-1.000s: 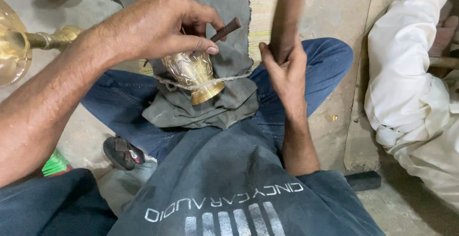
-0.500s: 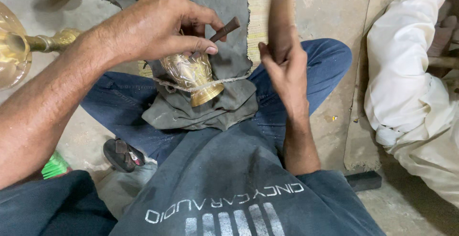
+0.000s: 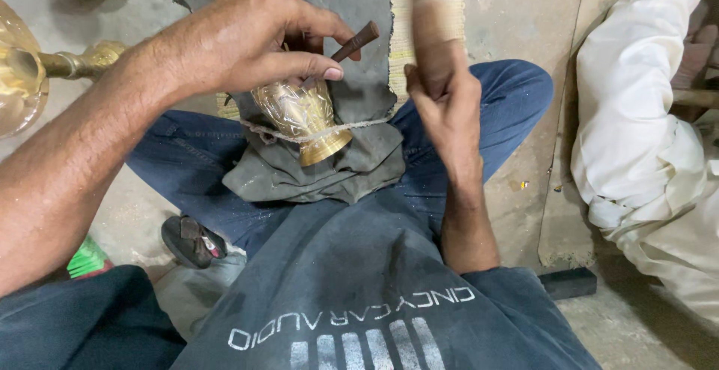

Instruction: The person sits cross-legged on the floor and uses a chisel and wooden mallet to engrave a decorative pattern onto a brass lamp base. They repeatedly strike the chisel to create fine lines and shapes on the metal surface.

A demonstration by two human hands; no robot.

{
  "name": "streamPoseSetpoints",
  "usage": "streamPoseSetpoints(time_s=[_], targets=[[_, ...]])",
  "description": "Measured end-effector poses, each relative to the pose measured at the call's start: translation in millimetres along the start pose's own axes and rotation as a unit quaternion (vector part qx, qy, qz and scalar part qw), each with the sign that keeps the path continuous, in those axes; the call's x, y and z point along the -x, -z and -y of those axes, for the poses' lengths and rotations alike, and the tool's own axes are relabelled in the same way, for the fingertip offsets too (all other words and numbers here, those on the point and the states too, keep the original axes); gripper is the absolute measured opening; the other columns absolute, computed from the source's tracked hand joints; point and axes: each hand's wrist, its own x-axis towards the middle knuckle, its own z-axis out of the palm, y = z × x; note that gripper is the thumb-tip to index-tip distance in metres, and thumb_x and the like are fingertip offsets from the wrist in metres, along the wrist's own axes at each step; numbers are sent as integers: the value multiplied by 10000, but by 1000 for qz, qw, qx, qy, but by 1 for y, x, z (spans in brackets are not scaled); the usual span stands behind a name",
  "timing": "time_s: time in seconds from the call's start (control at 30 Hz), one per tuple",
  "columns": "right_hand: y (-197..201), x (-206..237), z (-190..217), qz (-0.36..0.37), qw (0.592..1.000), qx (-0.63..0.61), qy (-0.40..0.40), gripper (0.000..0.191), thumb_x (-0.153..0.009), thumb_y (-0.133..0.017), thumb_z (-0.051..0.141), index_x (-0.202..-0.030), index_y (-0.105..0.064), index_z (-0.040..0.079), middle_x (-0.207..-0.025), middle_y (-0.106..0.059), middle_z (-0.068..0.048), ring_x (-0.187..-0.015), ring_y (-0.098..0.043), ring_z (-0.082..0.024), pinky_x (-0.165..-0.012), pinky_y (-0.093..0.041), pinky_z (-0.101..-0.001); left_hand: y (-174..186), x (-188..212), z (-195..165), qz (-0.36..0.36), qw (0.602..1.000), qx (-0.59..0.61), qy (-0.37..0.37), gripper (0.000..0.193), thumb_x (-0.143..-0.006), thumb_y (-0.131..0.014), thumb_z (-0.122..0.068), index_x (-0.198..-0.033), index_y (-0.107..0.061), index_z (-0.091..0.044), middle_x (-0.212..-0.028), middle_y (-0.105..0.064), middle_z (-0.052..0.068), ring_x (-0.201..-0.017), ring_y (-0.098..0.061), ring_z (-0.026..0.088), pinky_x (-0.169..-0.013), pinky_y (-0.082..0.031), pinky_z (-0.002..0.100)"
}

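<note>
Grey cloth (image 3: pixel 359 10) backs the brass vase (image 3: pixel 303 115); left hand (image 3: pixel 247 37) pinches a punch (image 3: pixel 356 40), half hiding it; right hand (image 3: pixel 442 100) grips a motion-blurred wooden mallet (image 3: pixel 431 18).

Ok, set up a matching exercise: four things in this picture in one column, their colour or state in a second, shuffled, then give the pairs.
Things:
1. brass vase
2. wooden striker
3. grey cloth
4. punch tool

Descriptions:
A. dark and slim, pinched in the left hand
B. shiny gold, patterned
C. blurred, gripped in the right hand
D. spread over the lap under the work

Pairs: 1-B, 2-C, 3-D, 4-A
</note>
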Motion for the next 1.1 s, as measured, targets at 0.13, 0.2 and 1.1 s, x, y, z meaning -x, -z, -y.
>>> streamPoseSetpoints(time_s=[0.13,0.2,1.1], targets=[[2,-1,3,-2,999,22,41,279,-1008,-752,66,-1210,-571,1,-1003,-695,-113,-850,-691,-190,-772,-536,-317,-1,-2,-2,26,998,-32,54,361,-917,-794,-322,-1220,-753,-131,-758,-726,83,-668,-707,208,-601,-538,396],[2,-1,6,9,999,30,35,276,-1007,-754,54,-1202,-567,-3,-987,-683,-135,-829,-674,-224,-764,-531,-322,1,-1,-3,26,998,-16,59,344,-917,-792,-308,-1204,-751,-123,-741,-719,80,-650,-697,205,-597,-535,397],[4,0,11,5,991,111,73,365,-1010,-760,79,-1288,-546,-23,-1021,-706,-75,-914,-664,-185,-815,-554,-327,1,1,0,9,999,-24,43,375,-933,-788,-318,-1253,-748,-126,-781,-740,103,-689,-721,218,-624,-546,394]])
